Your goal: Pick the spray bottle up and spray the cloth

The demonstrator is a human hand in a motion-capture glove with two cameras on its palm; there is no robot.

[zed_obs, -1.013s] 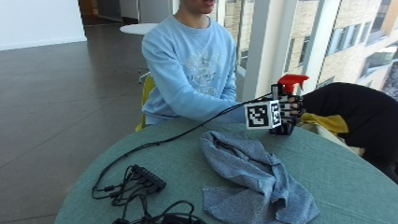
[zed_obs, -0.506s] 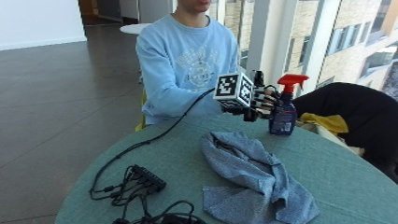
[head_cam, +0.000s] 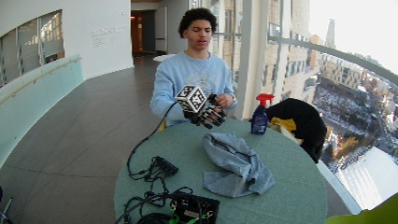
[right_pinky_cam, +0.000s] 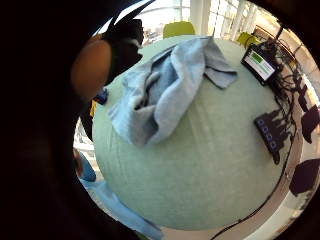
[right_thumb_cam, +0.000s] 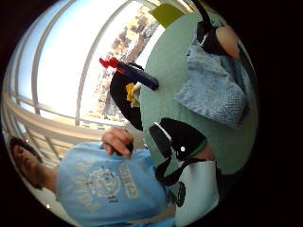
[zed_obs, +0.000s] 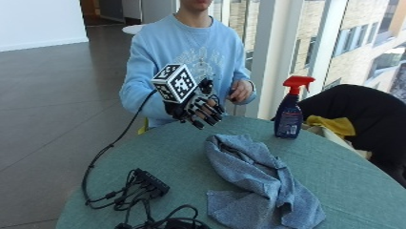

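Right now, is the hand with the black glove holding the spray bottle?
No, the gloved right hand is up in the air holding nothing, while the spray bottle stands by itself on the table.

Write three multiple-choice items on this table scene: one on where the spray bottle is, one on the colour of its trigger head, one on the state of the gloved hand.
1. Where is the spray bottle?
A. Upright on the table, beyond the cloth
B. Lying on the cloth
C. In the gloved hand

2. What colour is its trigger head?
A. White
B. Red
C. Green

3. What is the gloved right hand doing?
A. Gripping the bottle
B. Pinching the cloth
C. Raised over the table, holding nothing

Answers: 1 A, the bottle stands apart from the cloth near the far edge. 2 B, the head is red above a dark blue body. 3 C, its fingers hang relaxed in the air, away from both things.
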